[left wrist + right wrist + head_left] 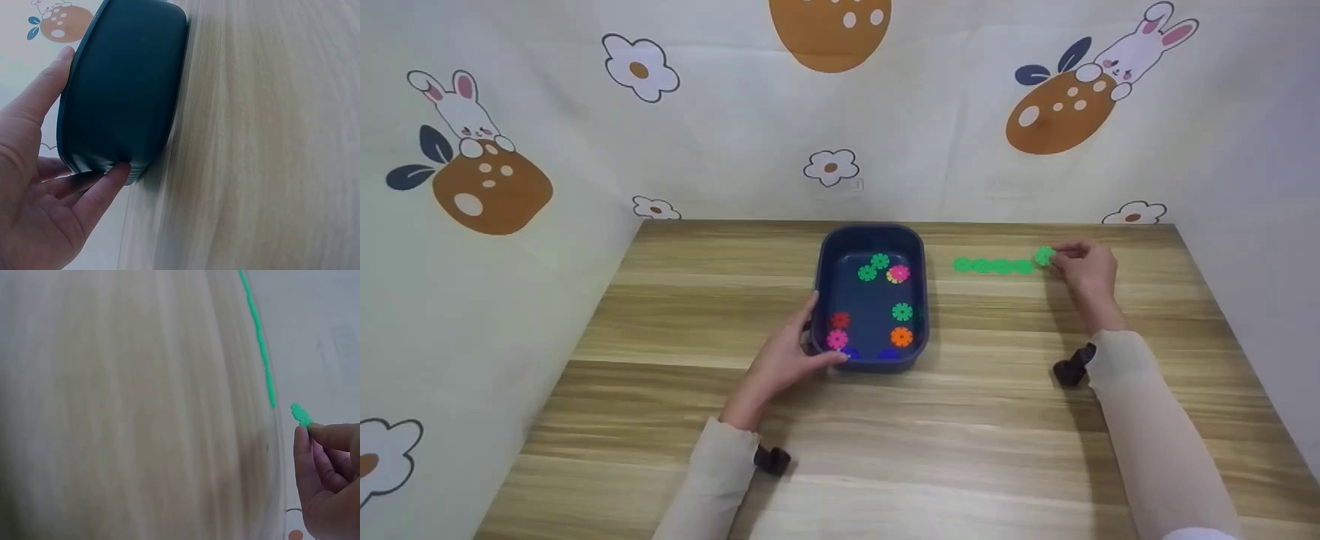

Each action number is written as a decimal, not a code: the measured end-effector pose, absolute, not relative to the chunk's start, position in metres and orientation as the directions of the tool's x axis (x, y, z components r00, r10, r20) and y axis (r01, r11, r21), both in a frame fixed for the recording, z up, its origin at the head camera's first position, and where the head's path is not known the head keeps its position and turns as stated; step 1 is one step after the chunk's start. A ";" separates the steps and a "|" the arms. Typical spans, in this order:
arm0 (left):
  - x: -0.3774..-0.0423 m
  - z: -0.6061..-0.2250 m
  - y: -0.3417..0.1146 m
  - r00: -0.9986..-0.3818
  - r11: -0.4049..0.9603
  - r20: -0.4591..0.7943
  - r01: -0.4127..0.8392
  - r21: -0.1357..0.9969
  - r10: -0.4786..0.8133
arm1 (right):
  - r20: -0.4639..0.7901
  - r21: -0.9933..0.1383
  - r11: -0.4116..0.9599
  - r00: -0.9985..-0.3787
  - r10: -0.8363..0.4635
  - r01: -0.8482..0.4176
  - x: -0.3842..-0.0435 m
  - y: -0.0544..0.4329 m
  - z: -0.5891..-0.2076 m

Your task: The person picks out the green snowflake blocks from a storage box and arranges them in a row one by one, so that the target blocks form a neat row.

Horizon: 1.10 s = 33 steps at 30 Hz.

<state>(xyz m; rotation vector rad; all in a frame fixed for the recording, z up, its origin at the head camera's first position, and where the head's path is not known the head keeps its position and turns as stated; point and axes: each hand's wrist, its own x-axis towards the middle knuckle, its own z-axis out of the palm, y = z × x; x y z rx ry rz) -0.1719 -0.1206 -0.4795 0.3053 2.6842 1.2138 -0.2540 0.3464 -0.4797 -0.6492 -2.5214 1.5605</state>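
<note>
My right hand pinches a green notched plastic disc between thumb and fingertips, a little above the table. Just left of it, a row of several green discs lies end to end on the table; the held disc is apart from the row in the right wrist view. With thumb at the near rim and fingers along the left side, my left hand holds a dark blue plastic bin. Inside the bin lie loose discs, among them an orange disc, a red disc and a green disc.
The wood-grain table ends at the back against a printed cloth with rabbits and flowers. More cloth rises at the left and right sides. A black wrist camera sits below the right hand.
</note>
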 end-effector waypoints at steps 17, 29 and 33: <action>-0.172 -0.479 -0.120 -0.962 0.641 -0.088 0.103 0.760 0.258 | -0.140 -0.758 0.551 -0.911 0.387 0.350 -0.250 0.350 -0.484; -0.171 -0.479 -0.120 -0.962 0.617 -0.084 0.097 0.781 0.258 | -0.147 -0.859 0.406 -0.911 0.385 0.311 -0.251 0.338 -0.469; -0.171 -0.478 -0.120 -0.961 0.612 -0.099 0.083 0.787 0.257 | -0.117 -0.878 0.398 -0.926 0.360 0.265 -0.255 0.326 -0.460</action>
